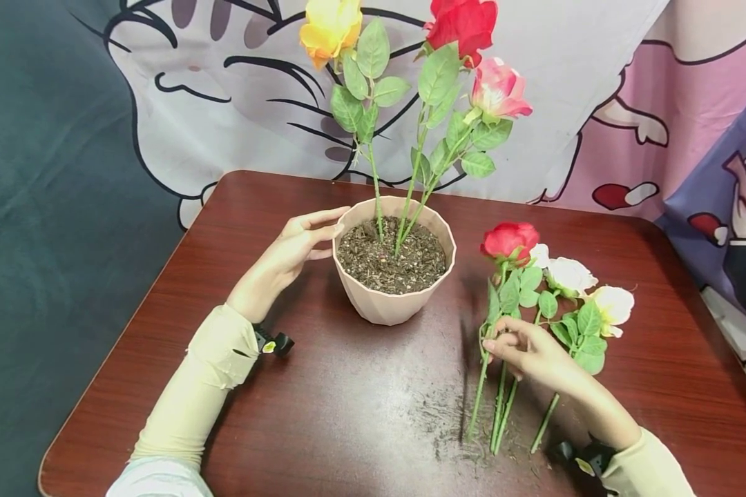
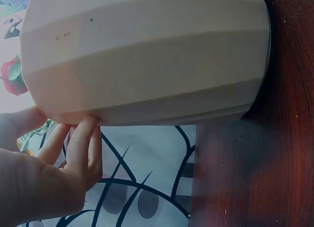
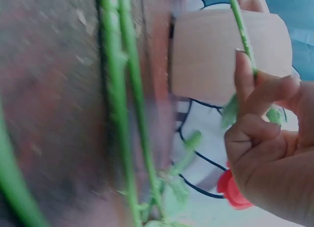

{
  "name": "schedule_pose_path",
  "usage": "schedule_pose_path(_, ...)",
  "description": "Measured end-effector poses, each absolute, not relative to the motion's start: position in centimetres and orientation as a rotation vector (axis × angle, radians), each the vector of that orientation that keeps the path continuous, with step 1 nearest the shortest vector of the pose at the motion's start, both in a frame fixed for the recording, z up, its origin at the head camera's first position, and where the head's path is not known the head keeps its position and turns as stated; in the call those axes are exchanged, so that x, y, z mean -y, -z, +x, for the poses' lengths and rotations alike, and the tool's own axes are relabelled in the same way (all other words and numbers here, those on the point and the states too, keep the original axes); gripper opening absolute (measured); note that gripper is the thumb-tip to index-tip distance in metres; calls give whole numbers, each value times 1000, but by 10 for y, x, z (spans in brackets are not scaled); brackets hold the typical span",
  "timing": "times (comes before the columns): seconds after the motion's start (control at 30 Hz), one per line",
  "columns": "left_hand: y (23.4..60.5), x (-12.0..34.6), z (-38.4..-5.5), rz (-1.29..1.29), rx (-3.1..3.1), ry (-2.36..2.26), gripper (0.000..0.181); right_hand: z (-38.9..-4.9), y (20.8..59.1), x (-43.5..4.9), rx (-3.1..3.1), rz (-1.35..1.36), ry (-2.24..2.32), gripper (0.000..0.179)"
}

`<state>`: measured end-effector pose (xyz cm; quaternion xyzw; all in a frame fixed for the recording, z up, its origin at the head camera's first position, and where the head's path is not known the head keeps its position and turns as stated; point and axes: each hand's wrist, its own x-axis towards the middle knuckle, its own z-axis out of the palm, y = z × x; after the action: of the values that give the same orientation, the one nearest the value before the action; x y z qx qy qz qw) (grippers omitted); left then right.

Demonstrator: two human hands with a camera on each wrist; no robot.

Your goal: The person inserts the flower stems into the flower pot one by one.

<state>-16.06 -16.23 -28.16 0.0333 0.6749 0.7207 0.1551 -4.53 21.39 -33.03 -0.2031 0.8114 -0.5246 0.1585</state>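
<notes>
Right hand pinched green-stemmed red rose, likely light, best held mid-stem; left hand, fingers extended, touched faceted pale-pink pot.

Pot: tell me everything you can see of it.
The pot is pale pink and faceted, perhaps plastic, with a many-sided rim wider than its base. It stands upright on the table, holding dark soil with three rose stems. The left grip touches its side near the rim. Small dark marks show on its wall.
</notes>
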Motion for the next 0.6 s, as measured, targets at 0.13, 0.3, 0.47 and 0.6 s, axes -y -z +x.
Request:
schedule_pose_path(0.13, 282, 162, -160, 102, -1939, -2067, 47, -51, 313, -215, -2411, -641, 1647, 3)
schedule_pose_path(0.3, 281, 162, -160, 111, -1943, -2061, 47, -61, 284, -214, -2267, -765, 2072, 16)
schedule_pose_path(0.47, 281, 162, -160, 98, -1948, -2056, 46, -76, 252, -200, -2154, -1058, 2423, 18)
schedule_pose_path(0.6, 282, 162, -161, 86, -1945, -2063, 46, -89, 233, -178, -2209, -1164, 2584, 7)
